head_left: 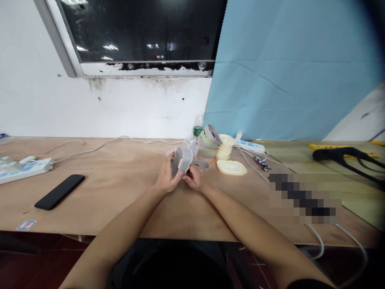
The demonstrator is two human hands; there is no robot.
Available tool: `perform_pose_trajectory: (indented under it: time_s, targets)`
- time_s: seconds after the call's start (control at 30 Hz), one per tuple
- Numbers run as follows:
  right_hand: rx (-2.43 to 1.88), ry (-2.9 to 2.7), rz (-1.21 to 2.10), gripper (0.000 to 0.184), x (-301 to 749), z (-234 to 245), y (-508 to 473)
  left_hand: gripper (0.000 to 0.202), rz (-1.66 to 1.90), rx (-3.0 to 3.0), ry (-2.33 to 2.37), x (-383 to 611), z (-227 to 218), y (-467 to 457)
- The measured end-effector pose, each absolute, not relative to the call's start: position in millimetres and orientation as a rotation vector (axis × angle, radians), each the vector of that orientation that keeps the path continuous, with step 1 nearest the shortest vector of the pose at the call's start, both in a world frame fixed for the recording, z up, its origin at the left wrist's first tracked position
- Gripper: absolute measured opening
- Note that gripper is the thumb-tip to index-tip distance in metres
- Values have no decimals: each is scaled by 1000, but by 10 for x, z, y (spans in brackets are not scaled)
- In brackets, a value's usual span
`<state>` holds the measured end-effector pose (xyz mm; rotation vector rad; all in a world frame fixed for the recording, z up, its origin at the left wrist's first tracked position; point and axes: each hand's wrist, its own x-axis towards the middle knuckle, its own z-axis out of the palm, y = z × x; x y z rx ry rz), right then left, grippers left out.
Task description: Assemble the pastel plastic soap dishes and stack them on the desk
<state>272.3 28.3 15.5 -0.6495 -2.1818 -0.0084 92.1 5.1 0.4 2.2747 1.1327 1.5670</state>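
Observation:
Both hands meet over the middle of the wooden table [120, 188]. My left hand [167, 177] is closed on a small grey and white curved plastic piece [182, 159], held upright. My right hand [196, 177] pinches the same piece from the right side. Just behind the hands stands a leaning stack of grey, green and pink flat pieces [208, 144]. Beside that is a stack of cream oval lids [225, 148], and one cream lid [231, 167] lies flat alone.
A black phone [59, 191] lies at the left. A white power strip [22, 168] sits at far left, its cable running along the wall. A clear bottle with a green cap [197, 130], a second power strip [251, 146], and a black and yellow tool [345, 154] are at right.

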Motion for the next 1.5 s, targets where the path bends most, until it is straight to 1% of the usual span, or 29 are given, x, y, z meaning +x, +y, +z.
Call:
perform_pose_trajectory:
  time_s: [0.17, 0.37, 0.57, 0.77, 0.93, 1.1, 1.27, 1.4, 1.5]
  targets:
    - [-613, -2156, -21, 25, 2693, 170, 246, 81, 1607, 2267, 1134, 823, -29, 120]
    - [-694, -2040, 3, 19, 2698, 153, 275, 80, 1706, 2188, 1093, 729, -54, 189]
    - [-755, -1999, 78, 26, 2715, 131, 307, 86, 1728, 2180, 1161, 752, 0, 172]
    - [-782, -1958, 80, 22, 2700, 149, 288, 90, 1731, 2143, 1132, 779, 18, 162]
    - [-765, -1814, -112, 26, 2807, 206, 408, 91, 1722, 2159, 1124, 780, 22, 158]
    - [-840, -1684, -299, 29, 3109, 227, 701, 91, 1700, 2120, 1170, 773, 3, 171]
    - [-868, -1882, -402, 30, 3329, 173, 922, 91, 1665, 2121, 1205, 759, -27, 194]
    - [-794, -2090, -336, 29, 3315, 128, 956, 91, 1643, 2148, 1251, 749, -16, 174]
    - [-782, -2109, -262, 28, 3266, 120, 915, 90, 1637, 2167, 1274, 748, -8, 162]
